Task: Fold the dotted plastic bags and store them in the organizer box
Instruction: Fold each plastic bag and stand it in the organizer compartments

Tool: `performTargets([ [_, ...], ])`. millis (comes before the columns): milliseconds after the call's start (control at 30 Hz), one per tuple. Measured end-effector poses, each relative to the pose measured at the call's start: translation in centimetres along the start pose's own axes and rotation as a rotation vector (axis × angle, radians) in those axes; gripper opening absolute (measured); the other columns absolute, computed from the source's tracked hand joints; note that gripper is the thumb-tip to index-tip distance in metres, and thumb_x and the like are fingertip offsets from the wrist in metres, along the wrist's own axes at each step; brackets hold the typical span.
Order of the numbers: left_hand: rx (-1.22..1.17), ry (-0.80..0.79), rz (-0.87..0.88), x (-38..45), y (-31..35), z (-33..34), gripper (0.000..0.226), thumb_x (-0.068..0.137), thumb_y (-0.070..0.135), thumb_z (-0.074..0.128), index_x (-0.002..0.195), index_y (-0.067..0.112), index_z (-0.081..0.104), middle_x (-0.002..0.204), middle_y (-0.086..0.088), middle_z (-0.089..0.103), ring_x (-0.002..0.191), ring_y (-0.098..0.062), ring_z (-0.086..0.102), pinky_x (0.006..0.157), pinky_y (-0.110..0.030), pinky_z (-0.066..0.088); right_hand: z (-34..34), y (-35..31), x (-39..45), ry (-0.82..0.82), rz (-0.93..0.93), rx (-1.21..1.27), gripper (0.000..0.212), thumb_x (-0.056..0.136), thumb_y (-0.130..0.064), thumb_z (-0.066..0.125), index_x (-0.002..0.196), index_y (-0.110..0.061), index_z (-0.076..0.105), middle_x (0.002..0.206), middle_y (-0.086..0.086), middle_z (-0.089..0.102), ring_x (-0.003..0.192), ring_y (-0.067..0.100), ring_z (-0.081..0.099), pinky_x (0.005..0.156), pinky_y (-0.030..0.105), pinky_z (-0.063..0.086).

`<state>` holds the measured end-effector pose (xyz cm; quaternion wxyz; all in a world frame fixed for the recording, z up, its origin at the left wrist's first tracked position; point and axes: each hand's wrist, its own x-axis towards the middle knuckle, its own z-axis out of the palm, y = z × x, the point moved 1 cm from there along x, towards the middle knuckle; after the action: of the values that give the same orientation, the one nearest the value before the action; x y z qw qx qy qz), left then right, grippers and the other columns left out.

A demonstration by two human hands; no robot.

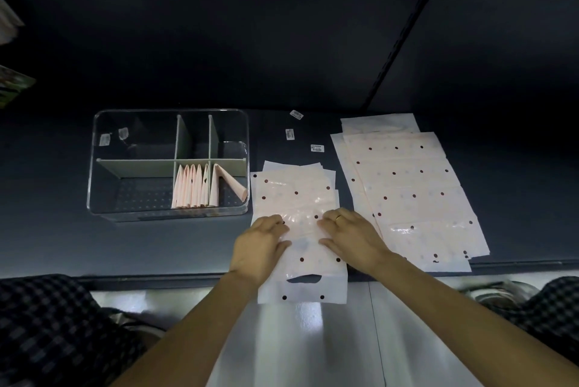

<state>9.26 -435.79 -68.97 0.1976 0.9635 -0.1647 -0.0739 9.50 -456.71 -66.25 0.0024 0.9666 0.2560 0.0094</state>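
Note:
A pale pink plastic bag with dark dots lies flat on the dark table in front of me, its handle end hanging over the near edge. My left hand presses on its left side and my right hand, with a ring, presses on its right side, fingers flat and pointing inward. A stack of several more dotted bags lies spread out to the right. The clear organizer box with grey-green dividers stands to the left; several folded pink bags stand in its near middle compartment and one more leans in the near right compartment.
Three small barcode stickers lie on the table behind the bag. The table's near edge runs just under my wrists. My checked trouser legs show at both bottom corners. A dark wall rises behind the table.

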Motion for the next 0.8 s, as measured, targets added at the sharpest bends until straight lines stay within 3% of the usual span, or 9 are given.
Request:
performTargets([
  [100,0.039,0.052,0.083,0.3,0.5,-0.7,0.01,0.079,0.02,0.073,0.089,0.019,0.072,0.104,0.008,0.066,0.096,-0.015,0.063,0.055,-0.027,0.054,0.3,0.2,0.8,-0.006,-0.129,-0.104,0.023,0.061,-0.022,0.084,0.076,-0.011,0.071,0.076,0.003,0.067,0.063,0.017,0.063,0.052,0.024,0.052],
  [200,0.187,0.059,0.179,0.6,0.5,-1.3,0.018,0.059,0.014,0.086,0.069,0.017,0.071,0.084,0.005,0.069,0.072,-0.015,0.067,0.036,-0.021,0.045,0.3,0.5,1.3,-0.017,-0.255,-0.264,0.029,0.048,-0.002,0.079,0.075,-0.011,0.071,0.067,0.001,0.064,0.055,0.014,0.056,0.048,0.022,0.047],
  [300,0.124,0.034,0.188,0.8,0.3,-1.1,0.011,0.08,0.025,0.072,0.085,0.015,0.07,0.098,0.003,0.066,0.087,-0.019,0.065,0.051,-0.026,0.049,0.3,0.8,1.4,-0.062,-0.331,-0.371,0.033,0.043,-0.001,0.08,0.073,-0.012,0.072,0.061,-0.002,0.062,0.051,0.012,0.053,0.045,0.021,0.045],
  [367,0.119,-0.003,0.148,0.9,0.2,-0.8,0.023,0.092,0.035,0.056,0.103,0.017,0.066,0.114,0.005,0.059,0.104,-0.017,0.056,0.068,-0.028,0.047,-0.1,0.6,1.6,-0.07,-0.315,-0.384,0.032,0.037,-0.004,0.082,0.066,-0.013,0.072,0.056,-0.004,0.06,0.047,0.01,0.052,0.042,0.019,0.043],
  [533,0.075,-0.023,0.143,0.5,0.2,-1.1,0.033,0.092,0.037,0.054,0.122,0.022,0.058,0.121,0.005,0.056,0.112,-0.017,0.051,0.08,-0.029,0.045,-1.4,-0.1,1.3,0.042,-0.177,-0.054,0.023,0.044,-0.005,0.081,0.048,-0.017,0.062,0.049,-0.005,0.055,0.043,0.012,0.051,0.039,0.016,0.04],
  [600,0.051,0.015,0.18,-0.1,0.5,-1.7,0.023,0.084,0.022,0.068,0.106,0.017,0.068,0.106,0.002,0.065,0.099,-0.022,0.06,0.068,-0.027,0.05,-1.5,-0.4,0.2,0.057,-0.118,0.096,0.017,0.059,-0.008,0.081,0.058,-0.016,0.066,0.055,-0.005,0.06,0.047,0.012,0.054,0.042,0.018,0.043],
  [667,0.058,0.071,0.195,-1.0,0.5,-1.9,0.013,0.075,0.015,0.076,0.088,0.017,0.074,0.092,0.004,0.07,0.086,-0.02,0.066,0.06,-0.021,0.051,-1.1,-0.5,-1.3,-0.024,-0.058,0.2,0.002,0.08,-0.016,0.069,0.081,-0.014,0.069,0.073,-0.003,0.067,0.064,0.013,0.061,0.053,0.022,0.048],
  [733,-0.004,0.039,0.146,-1.7,0.2,-1.6,0.013,0.089,0.023,0.063,0.095,0.02,0.073,0.102,0.008,0.068,0.098,-0.015,0.062,0.071,-0.021,0.049,-0.6,-0.3,-2.7,-0.219,0.048,0.337,0.023,0.094,-0.029,0.051,0.11,-0.017,0.061,0.102,-0.004,0.065,0.091,0.012,0.06,0.073,0.024,0.047],
  [800,-0.122,-0.03,0.047,-1.9,-0.2,-1.2,0.024,0.097,0.032,0.047,0.103,0.023,0.069,0.109,0.011,0.065,0.106,-0.012,0.055,0.079,-0.025,0.046,-0.2,-0.3,-3.5,-0.311,0.125,0.486,0.037,0.092,-0.041,0.053,0.124,-0.023,0.052,0.118,-0.01,0.056,0.105,0.009,0.053,0.082,0.018,0.041],
])
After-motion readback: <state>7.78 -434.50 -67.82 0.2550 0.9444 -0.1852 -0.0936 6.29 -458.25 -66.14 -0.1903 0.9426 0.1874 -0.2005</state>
